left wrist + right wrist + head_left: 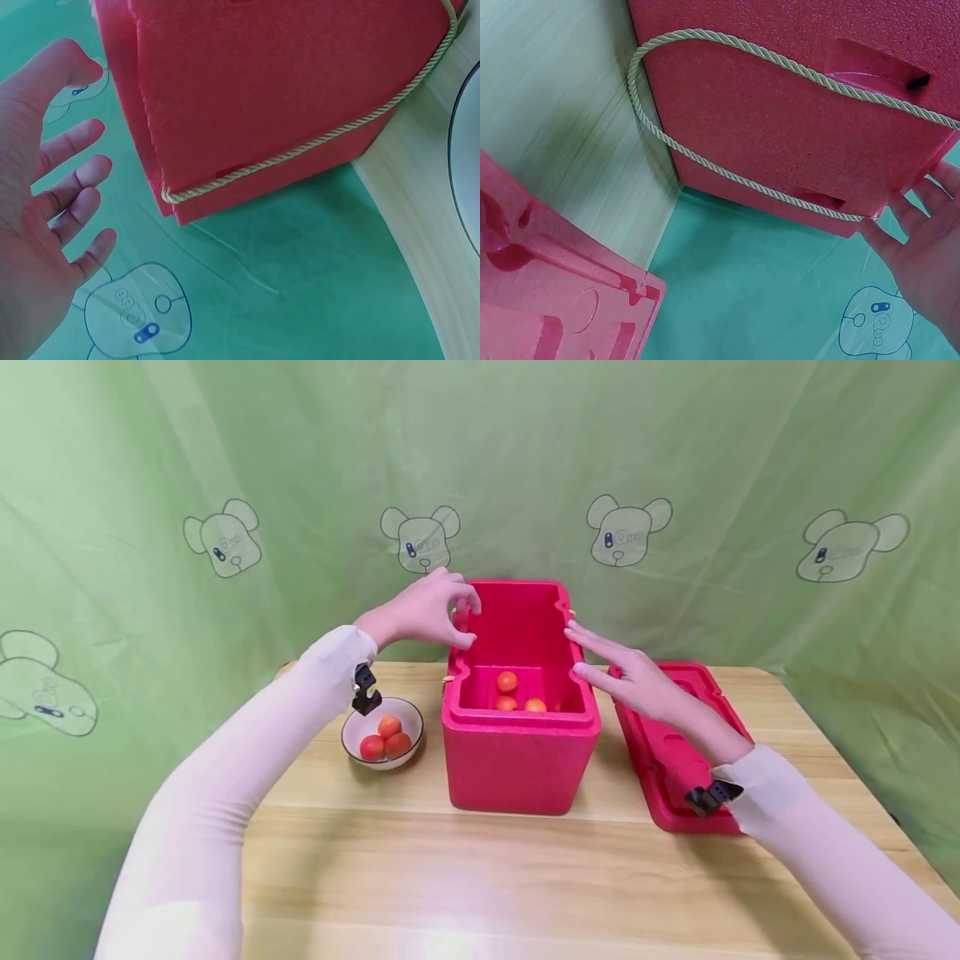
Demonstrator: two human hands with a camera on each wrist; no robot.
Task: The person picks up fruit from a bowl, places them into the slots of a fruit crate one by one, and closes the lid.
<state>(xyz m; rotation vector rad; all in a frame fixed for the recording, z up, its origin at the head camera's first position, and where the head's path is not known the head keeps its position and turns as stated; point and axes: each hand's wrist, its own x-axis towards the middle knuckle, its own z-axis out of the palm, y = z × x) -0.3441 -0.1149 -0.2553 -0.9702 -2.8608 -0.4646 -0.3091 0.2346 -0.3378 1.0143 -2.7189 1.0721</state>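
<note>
A red foam box (pixel 517 764) stands uncovered on the table. Small round orange fruits (pixel 507 682) lie on its floor. My left hand (pixel 431 608) is at the box's left rim, its fingers loosely curved with nothing between them; the left wrist view shows the fingertips (pixel 96 166) apart from the box wall. On the opposite side, my right hand (pixel 637 681) rests its extended fingers along the right rim. A yellow twisted rope (pixel 727 174) hangs down the box's right side, and another rope (pixel 315 140) runs across the left side.
Left of the box, a white dark-rimmed bowl (pixel 408 708) holds 3 reddish round fruits (pixel 388 727). The red foam lid (pixel 660 785) lies to the right, partly under my right forearm in the head view. Behind the wooden table (pixel 420 868) hangs a green curtain (pixel 525 435).
</note>
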